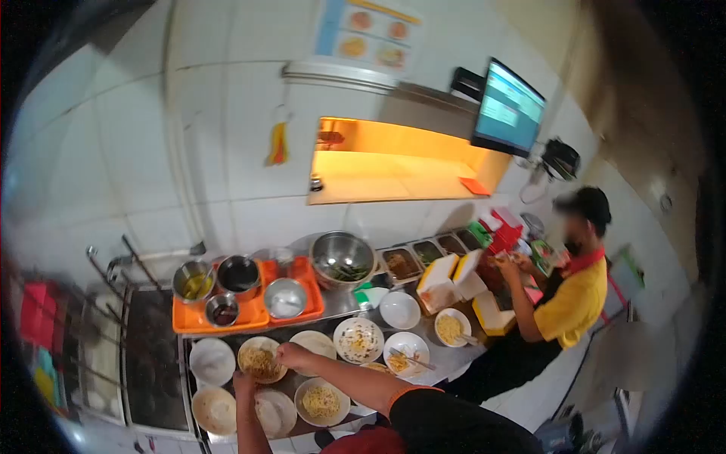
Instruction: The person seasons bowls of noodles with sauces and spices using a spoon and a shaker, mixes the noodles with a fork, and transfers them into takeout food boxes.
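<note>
Head view, noodle bowl: the noodle bowl (243, 354) sits on the surface (451, 363) toward its left end, between the person's two hands; being round, it has no long axis.
Left hand: the left hand (243, 383) is at the bowl's near-left rim, fingers drawn together; whether they grip the rim cannot be told.
Right hand: the right hand (291, 356) is curled just beside the right rim; anything pinched in it is hidden.
Nearer hand: both are close, on opposite sides; neither is plainly nearer.
Noodles: brownish noodles (262, 365) fill the bowl.
Near edge: a second bowl (345, 405) holds pale yellow noodles, right of the hands.
Mid-surface: a speckled bowl (342, 331) carries dark bits; beside it, a white bowl (389, 346) holds yellowish food and a utensil.
Wall-side edge, left: an orange tray (184, 318) bears a pot of yellow liquid (180, 283) and a dark-filled pot (222, 268).
Wall-side edge, middle: a large metal bowl (324, 247) has greens (349, 271) inside.
Right end: a co-worker (581, 299) stands by open boxes (470, 285).
</note>
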Tool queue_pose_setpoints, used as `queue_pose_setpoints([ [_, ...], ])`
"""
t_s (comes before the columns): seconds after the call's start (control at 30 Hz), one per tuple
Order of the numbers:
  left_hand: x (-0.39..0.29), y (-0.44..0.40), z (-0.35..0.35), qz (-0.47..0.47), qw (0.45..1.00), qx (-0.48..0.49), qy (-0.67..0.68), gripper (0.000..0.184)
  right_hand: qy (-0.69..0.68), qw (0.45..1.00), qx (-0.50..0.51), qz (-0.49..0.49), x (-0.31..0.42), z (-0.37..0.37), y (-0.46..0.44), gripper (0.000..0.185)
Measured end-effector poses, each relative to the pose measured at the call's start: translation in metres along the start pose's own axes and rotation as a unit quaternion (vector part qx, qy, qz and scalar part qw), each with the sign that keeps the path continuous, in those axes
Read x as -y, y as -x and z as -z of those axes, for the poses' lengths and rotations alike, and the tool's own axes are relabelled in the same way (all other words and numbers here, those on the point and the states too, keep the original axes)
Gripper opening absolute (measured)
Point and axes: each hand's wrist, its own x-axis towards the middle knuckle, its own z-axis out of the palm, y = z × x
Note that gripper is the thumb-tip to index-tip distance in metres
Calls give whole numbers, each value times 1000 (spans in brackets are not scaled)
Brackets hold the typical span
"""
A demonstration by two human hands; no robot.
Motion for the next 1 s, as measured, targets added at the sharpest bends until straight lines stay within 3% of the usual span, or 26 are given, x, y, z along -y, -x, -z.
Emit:
queue_pose_setpoints([
  [0.03,-35,26,2,85,995,6,51,52,-9,1000,-19,0,-7,3,-1,13],
  [0.1,-74,48,0,99,992,24,69,56,71,994,-22,75,-19,0,-8,17],
  [0.13,-88,49,-2,122,988,32,93,60,65,995,-37,60,-20,-1,-8,20],
  [0.17,-31,4,8,-19,980,190,55,64,58,995,-50,64,-15,3,-5,20],
  [0.23,-52,8,0,81,965,165,185,65,13,1000,-10,21,-7,5,-1,22],
  [0.3,-54,7,0,49,964,196,173,64,58,997,-19,43,-11,4,-9,22],
  [0.37,-57,19,-8,22,985,102,134,64,56,998,29,7,-15,4,-12,22],
  [0.43,-56,18,-7,3,992,58,112,64,28,999,-9,17,17,19,19,21],
  [0.5,-51,12,5,-12,957,162,239,67,-4,1000,-4,2,32,27,34,20],
  [0.53,-52,26,12,-24,963,153,219,66,63,998,3,26,36,31,36,20],
  [0.67,-99,103,27,-25,951,190,243,63,99,991,-36,79,96,77,127,17],
  [0.73,-105,127,15,-11,915,195,354,64,203,970,-76,106,103,93,158,18],
  [0.83,-124,166,-20,14,924,246,292,67,234,962,-74,120,82,89,185,19],
  [0.93,-115,185,-61,3,902,311,299,65,147,979,-67,126,44,114,202,20],
  [1.0,-111,192,-86,-29,903,306,300,65,124,984,-60,117,18,133,215,21],
])
